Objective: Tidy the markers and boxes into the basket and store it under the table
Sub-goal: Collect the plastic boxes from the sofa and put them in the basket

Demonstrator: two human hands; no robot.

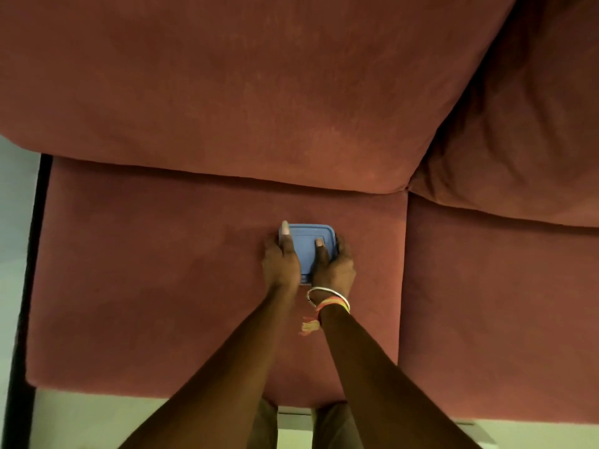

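- A red sofa point(162, 286) fills the frame.
- At the centre, the left hand point(280, 262) and the right hand point(335, 268) grip a blue lidded box point(306, 243), fingers point(268, 243) curled round its sides.

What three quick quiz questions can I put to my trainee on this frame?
1. True or false: the blue box is on a table.
2. Whose grip is on it? A) left only B) right only C) both hands.
3. Fill in: the silver bangle is on the ___ wrist.
Key: 1 false, a red sofa seat is beneath it. 2 C, left hand and right hand hold its sides. 3 right.
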